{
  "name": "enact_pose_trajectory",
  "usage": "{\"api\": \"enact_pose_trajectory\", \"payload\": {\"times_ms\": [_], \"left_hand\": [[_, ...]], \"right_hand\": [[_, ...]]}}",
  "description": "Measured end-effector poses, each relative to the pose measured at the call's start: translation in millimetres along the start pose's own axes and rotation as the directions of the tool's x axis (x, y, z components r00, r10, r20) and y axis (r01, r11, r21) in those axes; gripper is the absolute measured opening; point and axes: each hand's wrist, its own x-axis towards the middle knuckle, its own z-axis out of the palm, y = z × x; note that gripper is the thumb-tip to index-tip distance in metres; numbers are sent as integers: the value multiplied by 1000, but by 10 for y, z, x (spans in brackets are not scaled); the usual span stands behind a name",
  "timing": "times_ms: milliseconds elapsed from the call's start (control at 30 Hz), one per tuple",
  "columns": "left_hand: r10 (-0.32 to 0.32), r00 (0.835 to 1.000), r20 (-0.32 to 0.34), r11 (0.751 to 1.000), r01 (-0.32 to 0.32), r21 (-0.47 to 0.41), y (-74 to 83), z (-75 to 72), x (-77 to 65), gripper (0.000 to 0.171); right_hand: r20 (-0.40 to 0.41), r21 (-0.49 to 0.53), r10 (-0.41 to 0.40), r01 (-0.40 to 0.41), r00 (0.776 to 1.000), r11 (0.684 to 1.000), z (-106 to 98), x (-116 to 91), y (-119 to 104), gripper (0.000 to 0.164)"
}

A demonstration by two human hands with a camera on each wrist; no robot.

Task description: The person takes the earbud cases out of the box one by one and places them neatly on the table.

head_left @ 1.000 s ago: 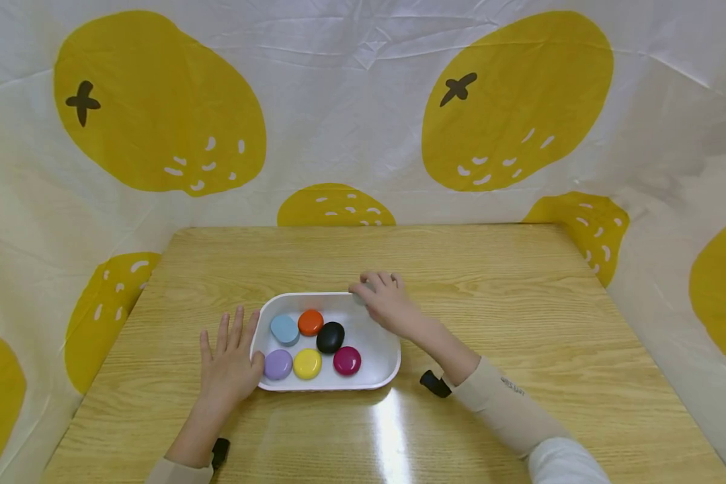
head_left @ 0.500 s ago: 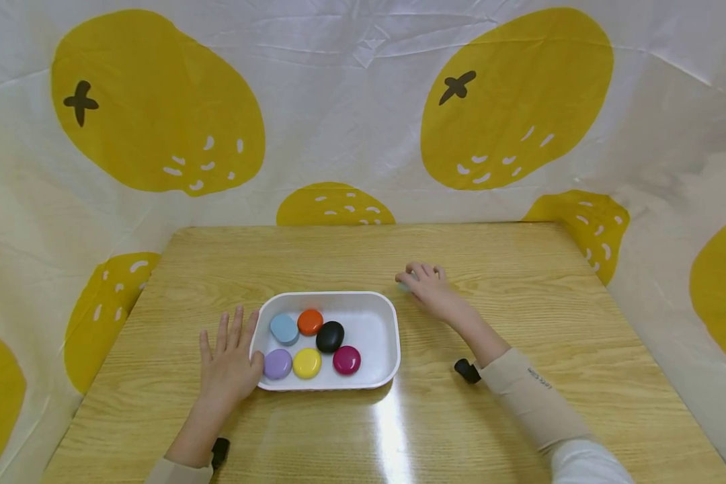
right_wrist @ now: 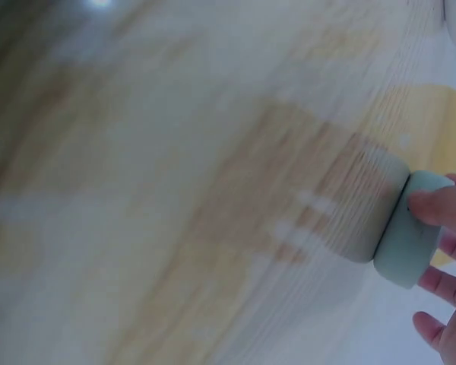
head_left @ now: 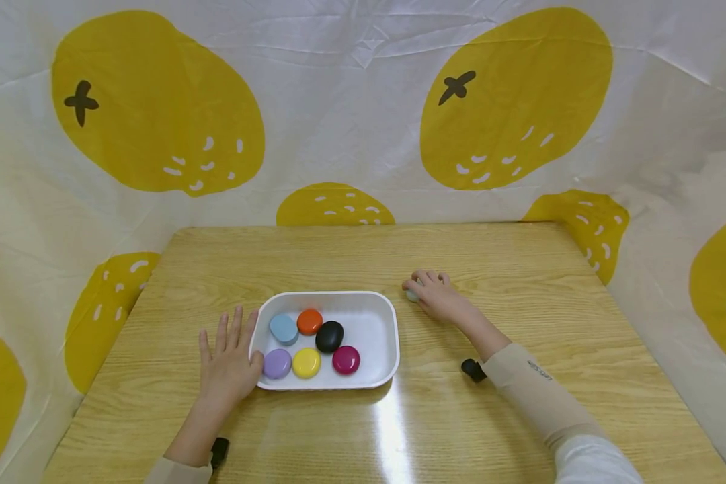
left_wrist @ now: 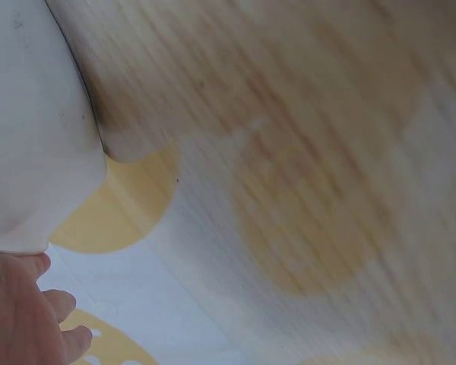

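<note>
My right hand (head_left: 438,298) pinches a smooth pale green disc (head_left: 412,295) just right of the white tray (head_left: 382,382). In the right wrist view, thumb and fingers grip the green disc (right_wrist: 412,232), whose lower face sits against the table beside its reflection. My left hand (head_left: 228,366) lies with fingers spread along the tray's left end, thumb at the rim. The left wrist view shows the left hand (left_wrist: 19,312) beside the tray wall (left_wrist: 42,129). Inside the tray are glossy rounded pieces: light blue (head_left: 284,329), orange (head_left: 310,322), black (head_left: 329,337), purple (head_left: 277,364), yellow (head_left: 306,363) and magenta (head_left: 346,360).
The wooden table (head_left: 520,282) spreads around the tray on all sides. A white cloth (head_left: 345,101) printed with large yellow fruit hangs behind the table and at both sides. A black strap end (head_left: 474,370) sticks out at the right wrist.
My right hand has moved from over the tray's back right corner to the table right of it, carrying the green disc, then lowered it. The left hand has stayed in place.
</note>
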Motion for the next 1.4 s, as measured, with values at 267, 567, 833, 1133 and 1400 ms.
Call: {"api": "enact_pose_trajectory", "payload": {"times_ms": [267, 567, 833, 1133, 1400], "left_hand": [[4, 1000, -14, 1000, -4, 6, -22, 23, 5, 63], [8, 1000, -15, 1000, -8, -2, -8, 10, 0, 63], [4, 1000, -14, 1000, -5, -8, -4, 1, -6, 63], [11, 1000, -14, 1000, -11, 2, -4, 7, -3, 63], [6, 1000, -11, 1000, -6, -5, -8, 16, -7, 64]], "right_hand": [[37, 17, 31, -31, 999, 999, 16, 9, 10, 34], [-86, 28, 74, -71, 994, 997, -27, 37, -51, 49], [-234, 22, -84, 92, 969, 996, -283, 169, -519, 47], [-26, -55, -343, 341, 939, 938, -146, 270, -1061, 47], [124, -153, -410, 426, 904, 892, 37, 420, -1300, 45]]}}
